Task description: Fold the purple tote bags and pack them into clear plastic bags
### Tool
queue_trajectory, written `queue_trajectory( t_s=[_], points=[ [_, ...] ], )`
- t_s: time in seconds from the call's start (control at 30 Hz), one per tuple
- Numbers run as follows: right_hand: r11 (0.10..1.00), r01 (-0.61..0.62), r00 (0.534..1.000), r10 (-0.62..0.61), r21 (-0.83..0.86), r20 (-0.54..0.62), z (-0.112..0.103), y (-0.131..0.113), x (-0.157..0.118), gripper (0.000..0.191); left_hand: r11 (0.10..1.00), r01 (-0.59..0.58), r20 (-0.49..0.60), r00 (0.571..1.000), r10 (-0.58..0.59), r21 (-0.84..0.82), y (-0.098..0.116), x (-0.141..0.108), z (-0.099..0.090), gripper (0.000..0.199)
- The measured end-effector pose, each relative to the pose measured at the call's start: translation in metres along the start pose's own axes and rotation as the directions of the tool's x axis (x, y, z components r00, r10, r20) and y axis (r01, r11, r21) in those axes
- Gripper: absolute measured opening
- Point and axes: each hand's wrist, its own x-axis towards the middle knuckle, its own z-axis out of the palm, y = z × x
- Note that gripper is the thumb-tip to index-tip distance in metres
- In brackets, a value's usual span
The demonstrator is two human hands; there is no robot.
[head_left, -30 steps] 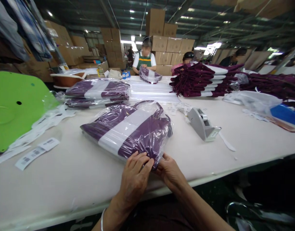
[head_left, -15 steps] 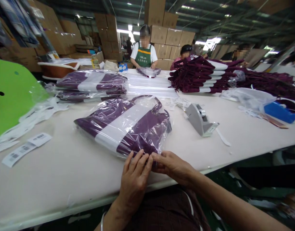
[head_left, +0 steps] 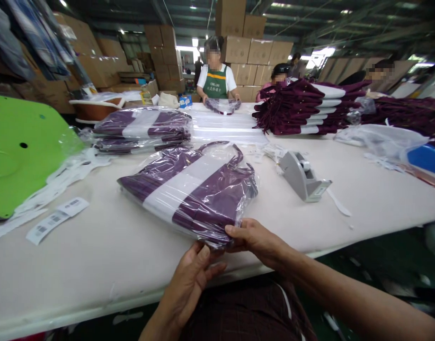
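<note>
A clear plastic bag (head_left: 194,194) holding a folded purple and white garment lies flat on the white table (head_left: 82,265) in front of me. My right hand (head_left: 254,239) pinches the bag's near corner, thumb on top. Just below that corner is my left hand (head_left: 190,279), its fingers loose and holding nothing; I cannot tell if they touch the plastic. The bag's near edge is gathered and crinkled, and part of it is hidden under my right fingers.
A grey tape dispenser (head_left: 304,176) stands right of the bag. Barcode labels (head_left: 57,220) and a green plastic board (head_left: 22,151) lie left. Wrapped garments (head_left: 142,130) and a pile of unwrapped ones (head_left: 302,106) sit beyond. A co-worker (head_left: 215,76) handles another bag at the far end, before stacked cartons (head_left: 258,52).
My left hand has dropped down and come away from the bag's near edge. My right hand has shifted right along the edge, and the bag now lies a little further right.
</note>
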Motion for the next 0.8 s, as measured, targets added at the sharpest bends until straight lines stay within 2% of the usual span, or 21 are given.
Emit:
queue_trajectory(
  t_s=[0.07, 0.13, 0.23, 0.3, 0.4, 0.53, 0.63, 0.73, 0.8],
  points=[
    [0.998, 0.045, 0.999, -0.044, -0.044, 0.015, 0.000, -0.004, 0.000, 0.043, 0.990, 0.041, -0.001, 0.999, -0.042, -0.132, 0.005, 0.009, 0.008, 0.036],
    [0.988, 0.069, 0.998, -0.069, -0.139, 0.005, -0.003, -0.005, 0.000, 0.042, 0.981, 0.038, -0.044, 0.998, -0.047, -0.191, 0.006, 0.017, 0.015, 0.033],
    [0.950, 0.083, 0.995, -0.095, -0.302, -0.026, -0.008, -0.003, 0.002, 0.043, 0.987, -0.025, -0.075, 0.997, 0.013, -0.157, 0.005, 0.026, 0.021, 0.033],
    [0.940, 0.105, 0.993, -0.116, -0.325, -0.015, -0.009, -0.001, 0.003, 0.043, 0.992, -0.067, -0.099, 0.993, 0.056, -0.106, 0.004, 0.029, 0.023, 0.033],
    [0.963, 0.134, 0.991, -0.135, -0.233, 0.010, -0.007, 0.002, 0.004, 0.045, 0.995, -0.096, -0.114, 0.989, 0.092, -0.031, 0.005, 0.031, 0.024, 0.036],
    [0.985, 0.134, 0.991, -0.134, -0.107, 0.004, -0.002, 0.004, 0.004, 0.046, 0.998, -0.064, -0.085, 0.994, 0.066, 0.029, 0.007, 0.029, 0.019, 0.040],
    [0.995, 0.098, 0.994, -0.097, -0.026, 0.050, -0.004, 0.008, 0.003, 0.048, 0.998, -0.012, -0.180, 0.983, 0.022, 0.055, 0.007, 0.033, 0.016, 0.043],
    [0.991, 0.089, 0.980, -0.104, 0.095, 0.170, -0.013, 0.012, 0.005, 0.052, 0.998, 0.059, -0.311, 0.949, -0.048, 0.026, 0.009, 0.042, 0.013, 0.049],
    [0.982, 0.077, 0.964, -0.117, 0.172, 0.239, -0.020, 0.015, 0.008, 0.058, 0.992, 0.123, -0.343, 0.932, -0.119, -0.009, 0.010, 0.047, 0.011, 0.054]
  ],
)
